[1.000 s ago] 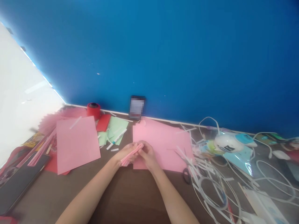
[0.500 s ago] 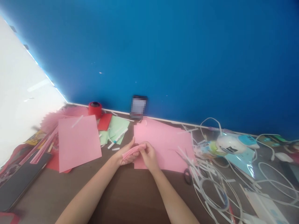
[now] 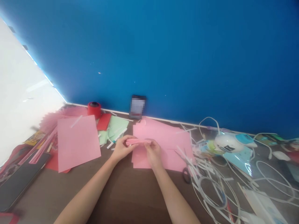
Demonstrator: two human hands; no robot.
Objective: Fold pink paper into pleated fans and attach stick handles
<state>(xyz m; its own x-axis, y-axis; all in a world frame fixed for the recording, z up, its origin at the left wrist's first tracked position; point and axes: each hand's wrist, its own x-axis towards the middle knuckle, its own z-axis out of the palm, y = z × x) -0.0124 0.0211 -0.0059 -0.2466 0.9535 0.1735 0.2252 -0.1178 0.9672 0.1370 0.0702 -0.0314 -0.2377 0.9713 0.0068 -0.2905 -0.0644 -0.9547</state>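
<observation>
A narrow pleated strip of pink paper (image 3: pixel 138 142) is held level between both hands, over the left part of a stack of pink paper sheets (image 3: pixel 173 146). My left hand (image 3: pixel 123 147) pinches its left end, thumb in front and fingers behind. At the other end, my right hand (image 3: pixel 154 152) grips the strip between thumb and fingers. Scissors (image 3: pixel 186 175) with dark handles lie at the stack's right edge, blades on the paper. Left of my hands is a single pink sheet (image 3: pixel 78 143) with a thin white strip on it.
A white marker (image 3: pixel 116 139) lies on green paper (image 3: pixel 119 124), near a red tape roll (image 3: pixel 94 109). Tangled white cables and paper strips (image 3: pixel 210 183) crowd the right side. A dark phone (image 3: pixel 23 177) lies at left. A blue wall (image 3: pixel 163 56) bounds the back.
The pleated paper has turned from slanted to nearly level and risen slightly. My left hand has rolled from palm-up beneath it to a pinch at its left end.
</observation>
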